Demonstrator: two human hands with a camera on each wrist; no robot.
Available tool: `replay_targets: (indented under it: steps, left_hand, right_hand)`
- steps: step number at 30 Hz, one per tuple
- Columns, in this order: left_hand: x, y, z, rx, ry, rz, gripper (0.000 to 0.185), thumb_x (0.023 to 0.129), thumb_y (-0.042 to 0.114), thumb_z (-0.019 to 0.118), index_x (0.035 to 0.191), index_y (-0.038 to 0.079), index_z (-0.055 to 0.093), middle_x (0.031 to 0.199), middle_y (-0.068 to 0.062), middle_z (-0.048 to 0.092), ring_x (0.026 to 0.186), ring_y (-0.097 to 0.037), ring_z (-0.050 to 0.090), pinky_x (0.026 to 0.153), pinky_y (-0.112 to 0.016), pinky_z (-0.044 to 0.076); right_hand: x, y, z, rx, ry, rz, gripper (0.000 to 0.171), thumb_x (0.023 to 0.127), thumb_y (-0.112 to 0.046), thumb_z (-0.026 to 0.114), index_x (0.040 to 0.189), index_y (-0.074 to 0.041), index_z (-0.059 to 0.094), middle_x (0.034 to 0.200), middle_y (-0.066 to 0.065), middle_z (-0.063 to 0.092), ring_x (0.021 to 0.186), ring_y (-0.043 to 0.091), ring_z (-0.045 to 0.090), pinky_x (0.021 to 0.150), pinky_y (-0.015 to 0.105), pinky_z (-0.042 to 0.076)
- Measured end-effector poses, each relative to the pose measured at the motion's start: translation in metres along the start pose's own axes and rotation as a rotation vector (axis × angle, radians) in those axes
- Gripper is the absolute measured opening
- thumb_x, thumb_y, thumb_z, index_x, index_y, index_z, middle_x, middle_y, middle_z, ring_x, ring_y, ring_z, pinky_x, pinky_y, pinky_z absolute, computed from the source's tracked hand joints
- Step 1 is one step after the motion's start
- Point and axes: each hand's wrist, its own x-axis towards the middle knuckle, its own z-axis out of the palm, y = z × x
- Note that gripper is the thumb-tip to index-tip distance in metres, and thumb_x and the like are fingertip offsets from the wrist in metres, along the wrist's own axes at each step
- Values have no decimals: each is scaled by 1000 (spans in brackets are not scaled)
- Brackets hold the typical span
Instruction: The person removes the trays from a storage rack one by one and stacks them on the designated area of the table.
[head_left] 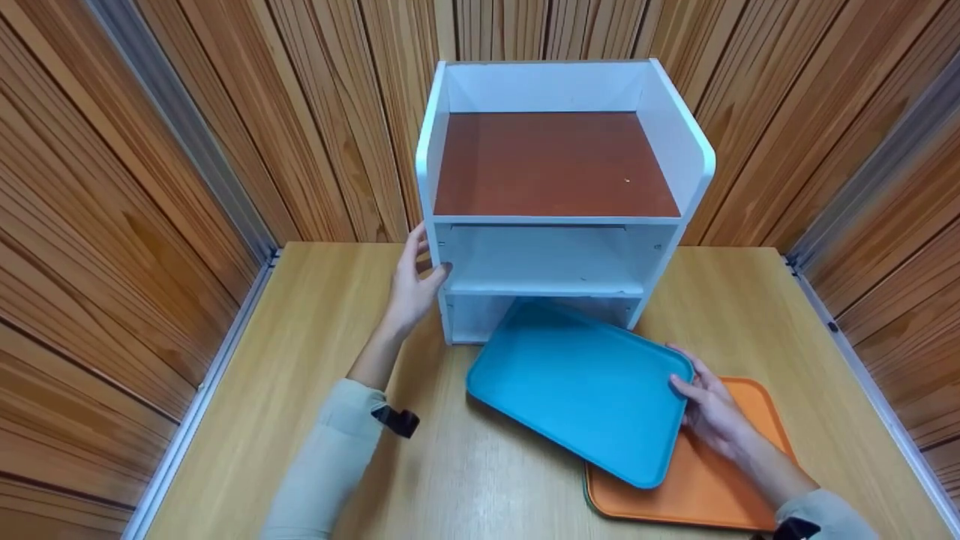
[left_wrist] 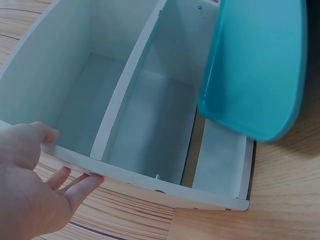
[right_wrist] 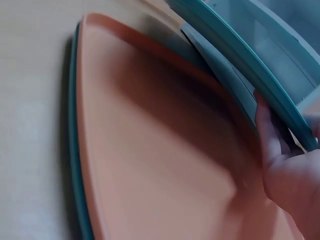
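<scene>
A white shelf unit (head_left: pixel 679 127) with a brown top board stands at the back of the wooden table. My left hand (head_left: pixel 415 289) holds its left side wall, thumb on the front edge and fingers outside; the left wrist view shows that hand (left_wrist: pixel 30 190) on the wall (left_wrist: pixel 150 177). My right hand (head_left: pixel 709 409) grips the right rim of a blue tray (head_left: pixel 577 390), thumb on top. The tray is tilted, its far end at the mouth of the lowest slot. In the left wrist view the blue tray (left_wrist: pixel 255 65) hangs over that slot. An orange tray (head_left: pixel 712 472) lies below.
Under the orange tray (right_wrist: pixel 150 150) a teal rim (right_wrist: pixel 76 150) of another tray shows. The shelf's middle slot (head_left: pixel 547 259) holds nothing. Wood-panelled walls with metal rails (head_left: pixel 202 390) close in the table on the left, right and back.
</scene>
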Motion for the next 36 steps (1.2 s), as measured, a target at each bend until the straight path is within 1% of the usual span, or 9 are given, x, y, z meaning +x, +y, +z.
replay_targets:
  steps: [2, 6, 11, 14, 20, 28, 32, 36]
  left_hand:
    - [0, 0, 0, -2, -3, -5, 76, 109, 4, 61, 177, 17, 31, 172, -24, 44, 159, -46, 46, 127, -69, 48]
    - [1, 0, 0, -3, 0, -11, 77, 109, 4, 62, 177, 17, 31, 172, -24, 44, 160, -46, 45, 127, -68, 49]
    - [1, -1, -1, 2, -2, -20, 78, 109, 4, 62, 178, 19, 30, 172, -24, 43, 160, -47, 46, 127, -67, 49]
    - [1, -1, -1, 2, -4, -19, 78, 109, 4, 62, 178, 19, 30, 172, -25, 43, 159, -47, 47, 127, -67, 49]
    - [2, -1, 0, 5, 2, -17, 78, 108, 3, 62, 178, 18, 31, 172, -24, 45, 158, -47, 47, 128, -67, 48]
    - [1, 1, 1, -2, 2, -40, 78, 108, 4, 62, 178, 22, 32, 170, -24, 46, 154, -49, 52, 124, -68, 51]
    - [1, 0, 0, 2, 4, -33, 77, 109, 3, 61, 178, 22, 32, 170, -24, 46, 155, -49, 52, 125, -67, 51]
    - [0, 0, 0, 9, -1, -29, 77, 109, 3, 62, 178, 22, 32, 171, -24, 45, 156, -49, 52, 124, -67, 52]
  right_hand:
    - [0, -1, -9, -17, -53, -18, 44, 123, -23, 41, 163, -41, 39, 145, -29, 65, 130, 1, 72, 106, 29, 65]
    - [0, -5, -26, -29, -180, -51, 45, 124, -20, 34, 164, -41, 38, 150, -27, 63, 133, 1, 70, 110, 28, 63]
    - [2, -9, -45, 39, -353, -76, 52, 124, -13, 26, 167, -39, 40, 157, -21, 63, 140, 5, 68, 115, 30, 61]
    - [4, -9, -53, 62, -413, -81, 54, 124, -11, 24, 168, -38, 41, 160, -20, 62, 143, 6, 68, 117, 31, 61]
    - [4, -8, -66, 78, -459, -89, 57, 123, -9, 21, 168, -38, 43, 163, -21, 61, 146, 4, 66, 118, 29, 60]
    - [3, -10, -82, 123, -507, -84, 60, 122, -7, 17, 168, -36, 44, 164, -17, 62, 148, 6, 65, 119, 30, 59]
    - [0, -13, -90, 102, -515, -85, 61, 122, -6, 17, 170, -35, 42, 165, -17, 61, 149, 4, 64, 121, 27, 57]
    - [-5, -15, -98, 60, -490, -53, 60, 123, -8, 19, 169, -38, 42, 163, -20, 62, 147, 3, 64, 120, 26, 57]
